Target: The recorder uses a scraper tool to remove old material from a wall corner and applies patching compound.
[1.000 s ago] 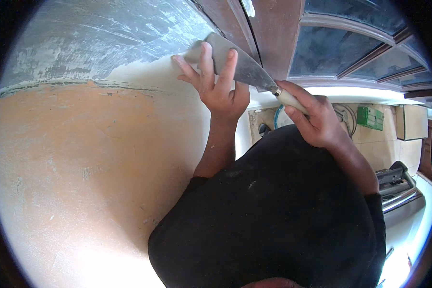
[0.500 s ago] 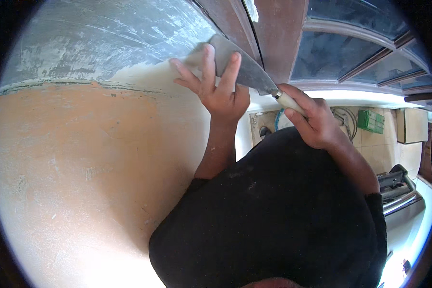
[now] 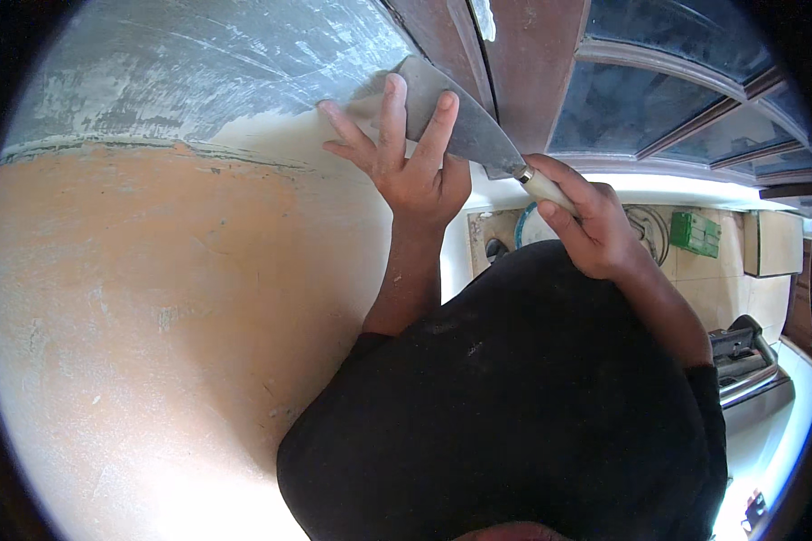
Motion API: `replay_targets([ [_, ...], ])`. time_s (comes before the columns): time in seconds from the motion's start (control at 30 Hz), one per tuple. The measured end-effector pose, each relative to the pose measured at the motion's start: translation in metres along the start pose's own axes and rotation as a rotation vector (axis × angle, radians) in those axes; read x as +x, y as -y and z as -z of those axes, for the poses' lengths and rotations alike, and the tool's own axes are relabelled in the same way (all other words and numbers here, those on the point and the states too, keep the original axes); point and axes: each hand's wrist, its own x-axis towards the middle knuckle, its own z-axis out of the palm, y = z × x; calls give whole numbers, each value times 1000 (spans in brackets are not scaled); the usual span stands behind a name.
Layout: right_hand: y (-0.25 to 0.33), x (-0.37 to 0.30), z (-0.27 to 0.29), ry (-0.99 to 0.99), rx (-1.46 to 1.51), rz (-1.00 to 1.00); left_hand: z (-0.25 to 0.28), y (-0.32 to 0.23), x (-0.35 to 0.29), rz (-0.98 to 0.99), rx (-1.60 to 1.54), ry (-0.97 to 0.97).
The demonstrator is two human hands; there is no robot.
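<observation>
My right hand [image 3: 595, 225] is closed round the pale handle of a putty knife [image 3: 465, 131]. The knife's broad grey metal blade slants up and left from the handle, with its far end against the wall beside the brown frame. My left hand [image 3: 410, 162] has its fingers spread, and two fingertips rest over the blade. Its thumb is hidden from sight. Past the left fingers, a smooth white patch of filler [image 3: 266, 135] meets the scuffed grey wall surface [image 3: 189, 72].
Peach-coloured wall [image 3: 153, 298] spreads along the left. A brown frame with glass panes [image 3: 636, 104] stands at the upper right. On the tiled floor are a green crate [image 3: 695, 234], a coiled cable [image 3: 650, 230] and a pale box [image 3: 774, 243].
The view has shifted slightly. Both hands and the putty knife keep nearly the same pose, with the blade still against the wall.
</observation>
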Motion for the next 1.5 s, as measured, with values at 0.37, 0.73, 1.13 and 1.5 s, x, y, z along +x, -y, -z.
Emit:
replay_targets([
  [0.37, 10, 1, 2, 11, 69, -55, 12, -6, 16, -72, 64, 20],
  [0.73, 5, -3, 2, -24, 38, -29, 7, -6, 14, -77, 86, 34],
  [1.13, 18, -7, 4, -26, -15, -35, 13, -7, 10, -58, 95, 18],
  [1.5, 41, -21, 21, -98, -285, 15, -28, -11, -44, 95, -22, -28],
])
